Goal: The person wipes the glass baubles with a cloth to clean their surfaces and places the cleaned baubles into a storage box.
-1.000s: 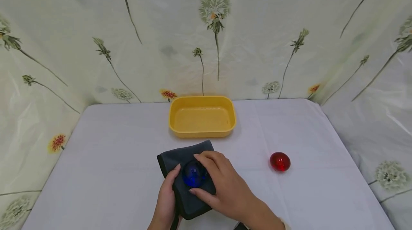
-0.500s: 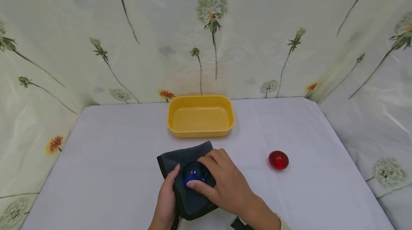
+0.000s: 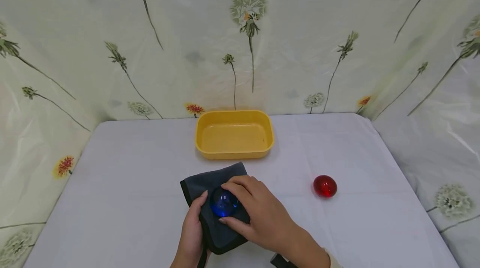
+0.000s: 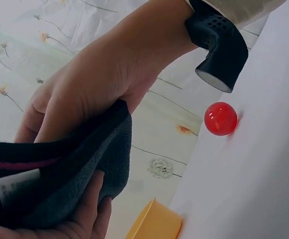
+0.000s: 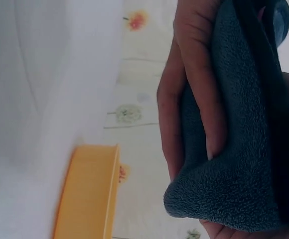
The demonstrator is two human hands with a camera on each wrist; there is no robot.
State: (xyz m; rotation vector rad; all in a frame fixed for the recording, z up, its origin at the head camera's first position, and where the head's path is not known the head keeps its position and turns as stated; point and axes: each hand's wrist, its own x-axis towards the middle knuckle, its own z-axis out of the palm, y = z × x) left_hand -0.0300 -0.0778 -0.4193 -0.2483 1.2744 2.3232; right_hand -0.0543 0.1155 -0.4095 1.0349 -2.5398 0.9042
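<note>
My left hand point(image 3: 192, 230) holds a folded dark grey-blue towel cloth point(image 3: 210, 178) with black edging, its thumb along the left edge and its fingers beneath. On top of the cloth, my right hand point(image 3: 264, 216) grips a shiny blue ball point(image 3: 223, 202) between thumb and fingers. From the left wrist view, the ball is hidden by the cloth, and a white label point(image 4: 16, 186) shows inside the fold. In the right wrist view, left-hand fingers point(image 5: 204, 94) press against the cloth's fuzzy underside.
A yellow tray point(image 3: 234, 155) stands at the table's back edge, just beyond the cloth. To the right, a red ball point(image 3: 325, 186) lies on the white tablecloth point(image 3: 135, 184). A black camera point(image 4: 219, 55) is strapped to my right wrist. Flowered sheeting point(image 3: 202, 30) surrounds the table.
My right thumb and fingers shifted on the blue ball, covering more of it half a second ago and spreading to its edges now. The left hand keeps its hold on the cloth.
</note>
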